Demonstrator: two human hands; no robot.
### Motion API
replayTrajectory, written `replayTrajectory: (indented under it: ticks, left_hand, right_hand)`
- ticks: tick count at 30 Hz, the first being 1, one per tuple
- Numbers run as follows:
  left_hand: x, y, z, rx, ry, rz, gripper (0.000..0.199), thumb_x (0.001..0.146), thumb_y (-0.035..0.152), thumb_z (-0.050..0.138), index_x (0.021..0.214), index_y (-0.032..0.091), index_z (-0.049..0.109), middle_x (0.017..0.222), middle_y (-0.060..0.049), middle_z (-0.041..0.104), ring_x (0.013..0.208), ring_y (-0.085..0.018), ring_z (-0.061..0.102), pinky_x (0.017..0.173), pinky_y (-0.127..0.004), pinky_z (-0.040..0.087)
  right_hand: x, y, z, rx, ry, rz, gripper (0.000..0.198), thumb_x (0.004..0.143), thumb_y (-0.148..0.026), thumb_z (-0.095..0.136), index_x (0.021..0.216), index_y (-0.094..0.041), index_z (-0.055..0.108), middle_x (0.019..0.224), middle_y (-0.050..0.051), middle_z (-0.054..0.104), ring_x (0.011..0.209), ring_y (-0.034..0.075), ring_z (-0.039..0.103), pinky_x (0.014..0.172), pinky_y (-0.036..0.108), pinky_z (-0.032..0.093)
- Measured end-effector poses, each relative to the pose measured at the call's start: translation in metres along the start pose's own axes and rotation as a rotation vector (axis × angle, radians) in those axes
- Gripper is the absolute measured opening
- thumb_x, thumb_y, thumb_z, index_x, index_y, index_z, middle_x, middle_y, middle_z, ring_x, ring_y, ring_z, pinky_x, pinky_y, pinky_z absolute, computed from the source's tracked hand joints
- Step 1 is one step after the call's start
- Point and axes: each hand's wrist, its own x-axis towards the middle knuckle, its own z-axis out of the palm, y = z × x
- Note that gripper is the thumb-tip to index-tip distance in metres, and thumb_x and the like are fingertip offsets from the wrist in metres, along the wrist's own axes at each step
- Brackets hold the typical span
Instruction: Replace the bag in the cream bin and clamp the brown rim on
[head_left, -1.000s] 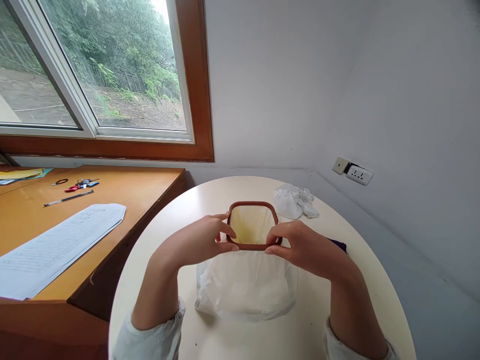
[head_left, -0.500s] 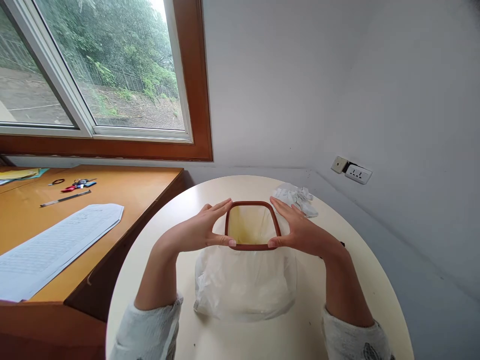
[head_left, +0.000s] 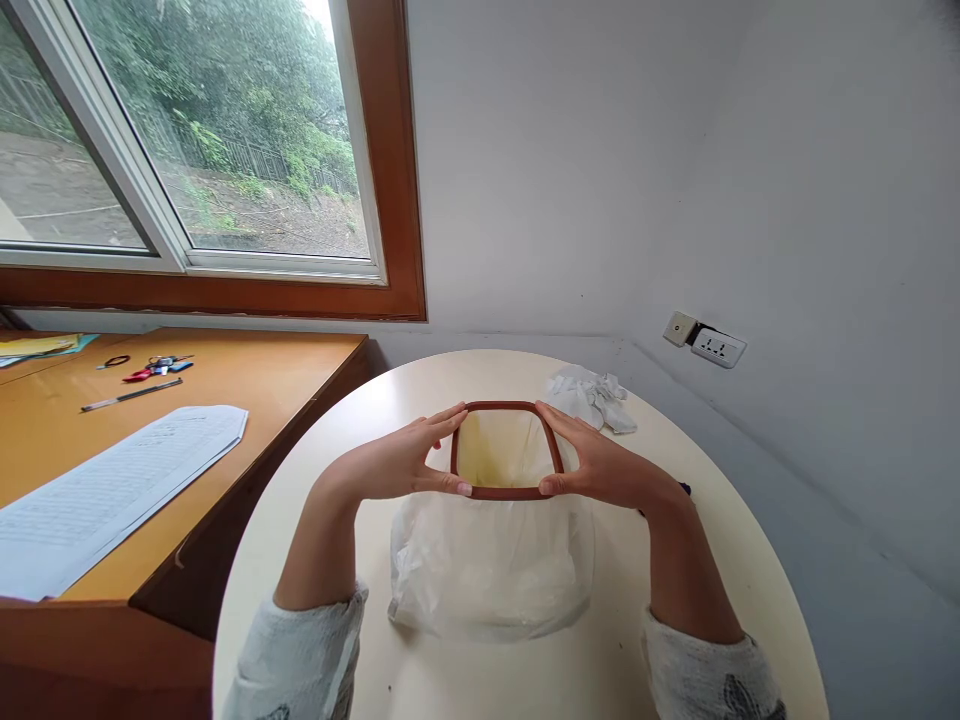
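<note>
A small bin (head_left: 495, 450) with a pale yellow inside stands on the round table, with a reddish-brown ring (head_left: 506, 493) round its mouth. A translucent white plastic bag (head_left: 491, 570) lines it and spreads out loosely below the ring on the near side. My left hand (head_left: 416, 457) grips the ring's left end, thumb at the near corner, fingertips at the far corner. On the opposite end, my right hand (head_left: 589, 455) holds the ring the same way. The bin's outer wall is hidden behind the bag.
Crumpled white plastic (head_left: 592, 398) lies at the back of the round table (head_left: 300, 520). Behind my right wrist a small dark thing (head_left: 685, 488) shows partly. Left is a wooden desk (head_left: 300, 375) with papers (head_left: 127, 500), a pen (head_left: 131, 395) and keys (head_left: 161, 368).
My right fingertips have slid slightly left onto the ring's far right corner. My left fingers have shifted slightly at the far left corner. The bin and bag stay nearly in place.
</note>
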Motion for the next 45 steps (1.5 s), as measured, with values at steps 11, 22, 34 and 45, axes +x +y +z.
replayTrajectory:
  ticks: [11,22,34,45]
  left_hand:
    - [0.0019,0.0076,-0.0027,-0.051,-0.021,0.075,0.075,0.077,0.052,0.051,0.140,0.032,0.014,0.141,-0.004,0.033,0.105,-0.016,0.049,0.078,-0.022,0.041]
    - [0.0023,0.0073,-0.0022,-0.084,-0.026,0.061,0.071,0.077,0.052,0.051,0.137,0.034,0.020,0.137,-0.004,0.036,0.099,-0.016,0.050,0.076,-0.023,0.043]
    - [0.0012,0.0050,-0.0020,-0.086,-0.031,0.044,0.077,0.077,0.053,0.053,0.140,0.034,0.013,0.146,-0.006,0.024,0.090,-0.014,0.056,0.071,-0.022,0.045]
    - [0.0017,0.0051,-0.0015,-0.045,0.003,0.080,0.077,0.077,0.054,0.053,0.140,0.032,0.015,0.148,-0.003,0.019,0.123,-0.022,0.039,0.078,-0.022,0.043]
  right_hand:
    - [0.0004,0.0038,-0.0009,0.057,-0.063,0.034,0.099,0.068,-0.060,0.059,0.143,-0.026,0.003,0.150,0.004,0.008,0.136,0.028,0.011,0.109,0.046,0.015]
    - [0.0009,0.0082,-0.0003,0.115,-0.089,0.060,0.100,0.067,-0.060,0.061,0.142,-0.027,0.004,0.150,0.004,0.007,0.135,0.029,0.013,0.107,0.045,0.022]
    - [0.0009,0.0061,-0.0008,0.168,-0.092,0.046,0.101,0.064,-0.060,0.062,0.143,-0.027,0.007,0.150,0.005,0.008,0.135,0.029,0.012,0.108,0.044,0.021]
    - [0.0017,0.0040,-0.0004,0.278,-0.123,0.036,0.105,0.064,-0.059,0.063,0.142,-0.027,0.002,0.150,0.006,0.007,0.135,0.030,0.015,0.109,0.044,0.019]
